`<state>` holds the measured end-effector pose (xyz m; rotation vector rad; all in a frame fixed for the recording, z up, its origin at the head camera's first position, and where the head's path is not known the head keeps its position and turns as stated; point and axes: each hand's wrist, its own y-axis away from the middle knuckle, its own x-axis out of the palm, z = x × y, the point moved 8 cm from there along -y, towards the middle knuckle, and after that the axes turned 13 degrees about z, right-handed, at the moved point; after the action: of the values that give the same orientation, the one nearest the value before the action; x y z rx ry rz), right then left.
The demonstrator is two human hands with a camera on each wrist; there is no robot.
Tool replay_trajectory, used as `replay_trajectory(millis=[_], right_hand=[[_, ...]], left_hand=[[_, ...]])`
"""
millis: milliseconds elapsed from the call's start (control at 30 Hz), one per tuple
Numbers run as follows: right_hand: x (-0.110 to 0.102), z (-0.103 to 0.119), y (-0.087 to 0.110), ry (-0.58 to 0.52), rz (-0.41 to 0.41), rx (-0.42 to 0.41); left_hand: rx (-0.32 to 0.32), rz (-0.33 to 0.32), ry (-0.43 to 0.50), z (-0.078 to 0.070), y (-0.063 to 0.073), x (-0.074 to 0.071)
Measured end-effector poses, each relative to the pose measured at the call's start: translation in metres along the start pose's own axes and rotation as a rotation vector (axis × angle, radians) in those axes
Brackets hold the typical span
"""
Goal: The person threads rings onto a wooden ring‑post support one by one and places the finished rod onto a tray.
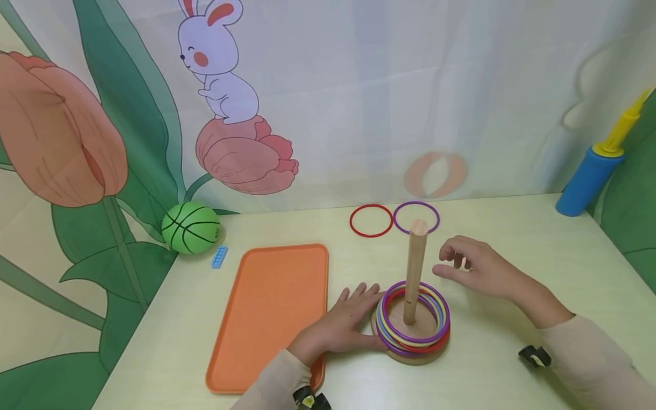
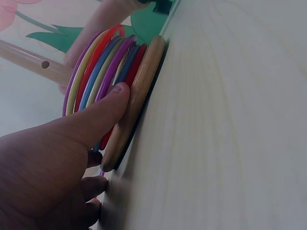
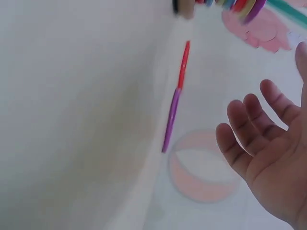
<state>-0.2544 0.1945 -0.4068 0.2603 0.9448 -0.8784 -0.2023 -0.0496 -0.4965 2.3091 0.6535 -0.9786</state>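
Note:
A wooden peg (image 1: pixel 416 267) rises from a round wooden base (image 1: pixel 412 360), with several coloured rings (image 1: pixel 416 343) stacked around its foot. My left hand (image 1: pixel 340 326) rests at the left side of the stack, its fingers extended. In the left wrist view its thumb (image 2: pixel 112 103) touches the edge of the rings and base. To the right of the peg my right hand (image 1: pixel 479 263) hovers with loosely bent fingers and holds nothing. Behind the peg a red ring (image 1: pixel 371 236) and a purple ring (image 1: pixel 416 202) lie side by side on the table.
An orange tray (image 1: pixel 277 307) lies left of the stack, partly under the left forearm. Beyond it are a green ball (image 1: pixel 191 228) and a small light-blue block (image 1: pixel 219 257). A blue and yellow hand pump (image 1: pixel 589 179) stands at the back right, by the printed curtain (image 1: pixel 348 114).

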Motion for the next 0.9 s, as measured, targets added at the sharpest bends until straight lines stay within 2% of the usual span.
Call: replay_trajectory(millis=[233, 367, 500, 700, 900], right_hand=[[-0.008, -0.040, -0.036, 0.018, -0.061, 0.078], [-0.002, -0.068, -0.053, 0.044, -0.002, 0.153], [0.005, -0.086, -0.066, 0.100, 0.078, 0.221], [0.018, -0.107, -0.076, 0.129, 0.216, 0.393], [0.024, -0.121, -0.082, 0.136, 0.225, 0.452]], left_hand=[[-0.001, 0.003, -0.004, 0.001, 0.000, -0.001], [-0.004, 0.010, -0.004, 0.001, 0.000, -0.001], [-0.002, 0.010, -0.006, 0.000, -0.001, 0.000], [0.001, 0.011, -0.003, 0.000, 0.000, 0.001], [0.001, 0.003, -0.007, 0.000, 0.000, 0.000]])
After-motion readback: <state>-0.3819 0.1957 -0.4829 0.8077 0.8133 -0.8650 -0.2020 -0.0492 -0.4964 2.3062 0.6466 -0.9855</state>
